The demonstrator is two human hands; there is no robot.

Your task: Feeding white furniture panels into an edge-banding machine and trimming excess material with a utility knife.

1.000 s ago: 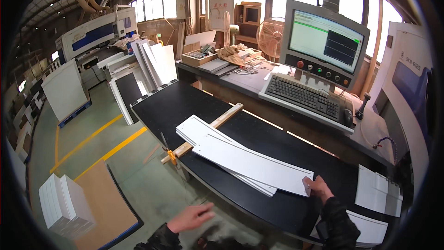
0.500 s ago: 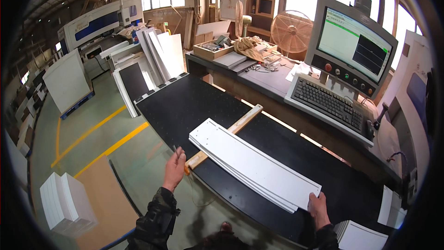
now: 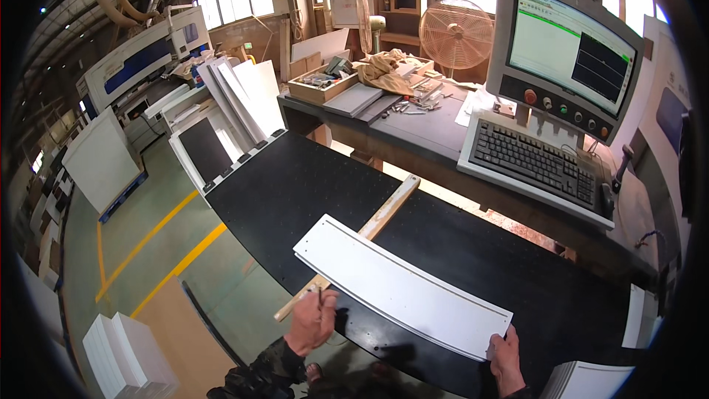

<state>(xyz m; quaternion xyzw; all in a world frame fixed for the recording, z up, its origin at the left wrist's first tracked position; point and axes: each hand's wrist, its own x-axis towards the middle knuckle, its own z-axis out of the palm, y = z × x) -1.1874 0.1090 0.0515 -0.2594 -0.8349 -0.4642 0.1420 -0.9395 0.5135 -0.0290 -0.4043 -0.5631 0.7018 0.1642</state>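
Panels [image 3: 402,294]: white stack lying flat on black table [image 3: 295,185], across wooden strip [image 3: 384,214].
Left hand [image 3: 312,321]: fingers curled, touching near left edge.
Right hand [image 3: 506,351]: fingers gripping near right corner.

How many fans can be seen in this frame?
2. One round cage fan stands behind the workbench, facing the camera, left of the monitor. A second fan, seen edge-on, stands to its left. Others may be hidden by clutter.
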